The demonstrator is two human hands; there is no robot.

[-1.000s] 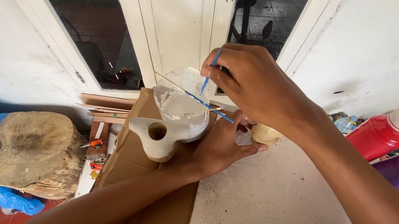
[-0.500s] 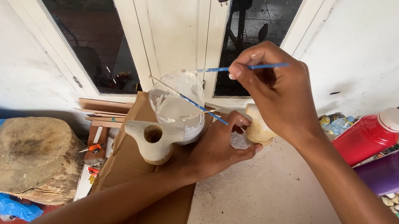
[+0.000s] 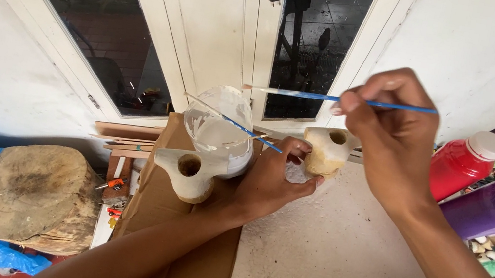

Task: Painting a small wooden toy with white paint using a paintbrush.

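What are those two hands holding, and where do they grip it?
The right hand pinches a blue paintbrush around mid-handle, bristles pointing left. The left hand holds a small pale clay piece by its lower side, between thumb and fingers.

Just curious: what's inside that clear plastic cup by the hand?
The clear plastic cup has white paint smeared on its walls and a thin blue brush leaning in it. Its bottom is hidden behind a clay piece.

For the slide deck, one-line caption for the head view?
Right hand holds a blue paintbrush level above a small clay piece held in the left hand, beside a paint-smeared plastic cup.
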